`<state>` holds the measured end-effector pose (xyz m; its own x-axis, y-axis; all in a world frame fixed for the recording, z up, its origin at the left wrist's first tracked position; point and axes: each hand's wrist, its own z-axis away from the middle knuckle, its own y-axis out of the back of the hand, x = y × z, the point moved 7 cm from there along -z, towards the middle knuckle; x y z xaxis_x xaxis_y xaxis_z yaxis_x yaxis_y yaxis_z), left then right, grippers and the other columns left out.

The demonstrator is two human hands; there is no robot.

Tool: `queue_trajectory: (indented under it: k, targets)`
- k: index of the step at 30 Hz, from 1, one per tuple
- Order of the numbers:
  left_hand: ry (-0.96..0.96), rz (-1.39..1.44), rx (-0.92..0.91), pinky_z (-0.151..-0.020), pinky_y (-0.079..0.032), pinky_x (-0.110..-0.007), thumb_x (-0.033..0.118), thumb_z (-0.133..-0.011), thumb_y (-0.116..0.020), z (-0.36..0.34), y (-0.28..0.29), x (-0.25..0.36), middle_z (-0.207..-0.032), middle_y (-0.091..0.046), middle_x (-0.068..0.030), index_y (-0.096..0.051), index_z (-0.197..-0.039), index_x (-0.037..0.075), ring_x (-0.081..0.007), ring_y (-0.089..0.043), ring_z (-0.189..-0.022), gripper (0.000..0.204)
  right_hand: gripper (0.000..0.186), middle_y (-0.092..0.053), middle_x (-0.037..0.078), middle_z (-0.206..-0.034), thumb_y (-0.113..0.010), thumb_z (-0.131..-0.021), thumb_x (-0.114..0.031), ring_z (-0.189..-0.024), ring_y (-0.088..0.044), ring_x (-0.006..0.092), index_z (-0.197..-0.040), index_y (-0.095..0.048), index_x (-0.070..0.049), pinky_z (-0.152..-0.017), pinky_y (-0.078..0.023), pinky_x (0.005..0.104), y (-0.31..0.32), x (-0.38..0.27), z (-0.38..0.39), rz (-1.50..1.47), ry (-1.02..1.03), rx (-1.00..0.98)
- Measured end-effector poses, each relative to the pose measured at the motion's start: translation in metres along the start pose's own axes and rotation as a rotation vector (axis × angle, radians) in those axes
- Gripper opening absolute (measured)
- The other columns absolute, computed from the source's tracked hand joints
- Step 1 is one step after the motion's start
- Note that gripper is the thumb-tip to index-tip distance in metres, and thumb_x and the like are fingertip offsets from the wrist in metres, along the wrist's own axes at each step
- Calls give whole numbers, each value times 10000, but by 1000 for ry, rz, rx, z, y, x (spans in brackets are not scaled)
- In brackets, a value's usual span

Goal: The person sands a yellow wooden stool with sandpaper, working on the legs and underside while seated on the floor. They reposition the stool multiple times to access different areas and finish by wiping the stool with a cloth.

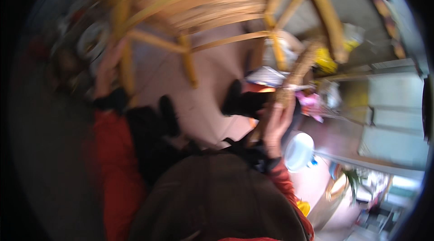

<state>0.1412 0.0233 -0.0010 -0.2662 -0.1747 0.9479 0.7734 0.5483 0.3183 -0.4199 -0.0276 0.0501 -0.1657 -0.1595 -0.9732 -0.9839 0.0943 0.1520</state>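
Observation:
A yellow wooden chair-like frame (185,53) with slats and crossbars fills the top of the head view. My left hand (107,66), smeared by motion, is beside its left leg; whether it grips the leg cannot be made out. On the right, my right hand (276,121) is wrapped round a long, rough brown stick-like piece (304,64), which slants up toward the frame's right leg. Blur hides its exact kind and whether it touches the frame. Both my forearms wear red sleeves with dark cuffs.
A white round tub (299,152) sits right of my legs. Pink and yellow bags (324,62) and a grey cabinet (393,109) are at the right. Blurred clutter (74,55) lies left of the frame. Pinkish floor tiles (203,100) show between my dark shoes.

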Motion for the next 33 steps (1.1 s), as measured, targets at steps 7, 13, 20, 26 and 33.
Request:
queue_trajectory:
  k: [7, 13, 20, 26, 33]
  targets:
    - [101, 220, -47, -609, -558, -343, 342, -990, -645, 15, -13, 28, -983, -599, -104, -381, -1342, 43, -197, -661, -771, 532, 590, -660, 92, -1123, -571, -1022, -150, -848, -633, 149, -1556, -334, -66, -750, -552, 284, -74, 29, 5, 216, -40, -709]
    - [121, 187, -91, -564, -564, -342, 359, -988, -649, 19, -14, 40, -971, -604, -129, -363, -1295, 40, -195, -667, -730, 528, 731, -622, 207, -1190, -698, -884, -67, -1031, -636, 407, -1536, -375, -148, -870, -525, 425, -176, 12, 57, 229, 421, -996]
    - [84, 157, -73, -578, -571, -332, 341, -1005, -630, 14, -10, 35, -996, -613, -113, -391, -1318, 46, -190, -680, -743, 492, 697, -589, 194, -1063, -657, -924, -134, -920, -624, 401, -1550, -350, -161, -783, -511, 457, -196, 47, 73, 357, 218, -943]
    - [153, 169, -33, -601, -585, -343, 336, -1007, -628, 19, -14, 41, -1030, -611, -107, -384, -1359, 61, -186, -683, -753, 509, 675, -649, 246, -1062, -663, -936, -196, -940, -648, 434, -1534, -356, -135, -834, -525, 463, -212, 72, 83, 336, 268, -1076]
    - [199, 205, 0, -618, -580, -339, 321, -1008, -624, 22, -15, 42, -1039, -607, -99, -385, -1350, 66, -186, -676, -768, 489, 813, -647, 136, -1000, -658, -945, -152, -713, -658, 176, -1590, -163, -126, -654, -560, 327, -207, 182, 57, 26, -481, -981]
